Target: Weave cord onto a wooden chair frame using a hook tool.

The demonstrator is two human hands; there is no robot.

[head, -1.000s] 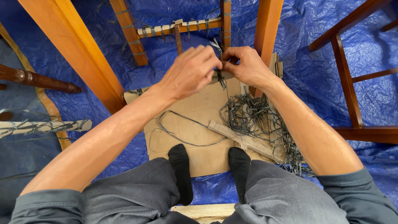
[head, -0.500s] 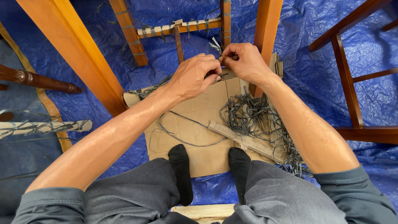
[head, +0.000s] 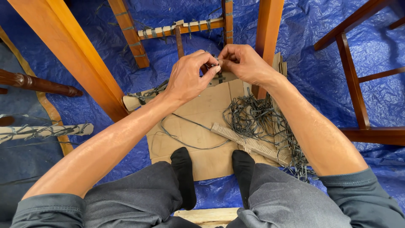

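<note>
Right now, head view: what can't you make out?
- What the left hand and right hand pinch: the fingers cover it; only a dark strand end shows.
- Rail under the hands: hidden by both hands.
- Chair on the right: cut off by the frame edge.
- Strand pile: too tangled to count.
- Cardboard near edge: hidden by the socks.

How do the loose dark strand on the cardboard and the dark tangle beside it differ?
The loose strand is single, lying in an open curve across the cardboard; the tangle is many strands knotted in a dense heap, spilling off the cardboard's right edge. Both look like the same dark, thin material, untouched by either hand.
</note>
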